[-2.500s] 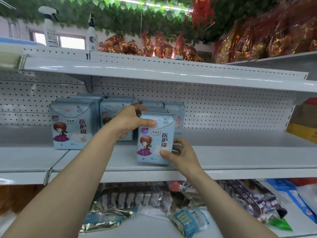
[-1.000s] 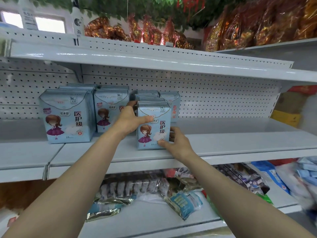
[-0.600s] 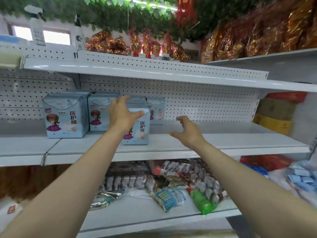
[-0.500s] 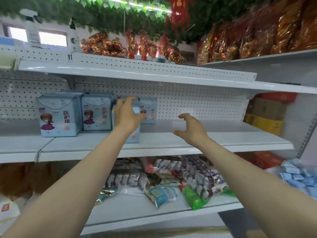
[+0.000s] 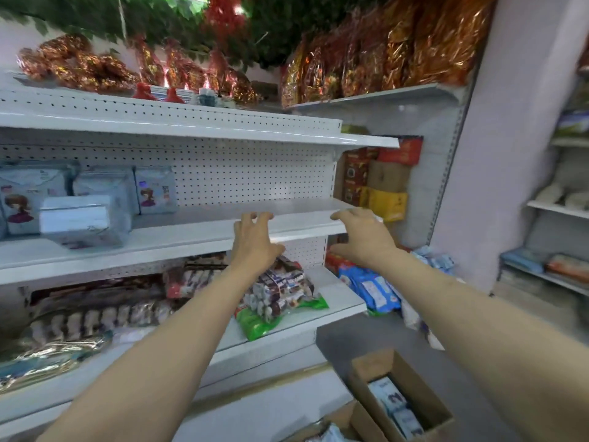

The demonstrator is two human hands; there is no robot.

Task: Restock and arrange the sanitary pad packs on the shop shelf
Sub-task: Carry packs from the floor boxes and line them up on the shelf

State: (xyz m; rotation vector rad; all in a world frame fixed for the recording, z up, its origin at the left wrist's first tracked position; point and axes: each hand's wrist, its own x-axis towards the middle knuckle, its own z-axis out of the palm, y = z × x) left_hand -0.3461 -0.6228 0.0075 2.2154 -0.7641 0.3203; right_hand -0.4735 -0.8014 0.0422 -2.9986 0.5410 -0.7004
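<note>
Stock is seen nearest, in the cardboard box [image 5: 417,387] low at right: spare pad packs [image 5: 390,398], probably light and soft-filled w/ slick film, so best gripped across both narrow sides, not squeezed. Further up, left hand [image 5: 253,242] and right hand [image 5: 363,237] are held empty, fingers spread, before the shelf [image 5: 197,231]. Beyond, at left, shelf packs [image 5: 156,189] stand; the front pack [image 5: 84,220] seems toppled, but is blurred.

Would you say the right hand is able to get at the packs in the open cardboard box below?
Probably yes: the right hand is empty, the cardboard box stands open, and nothing covers the packs inside it.
</note>
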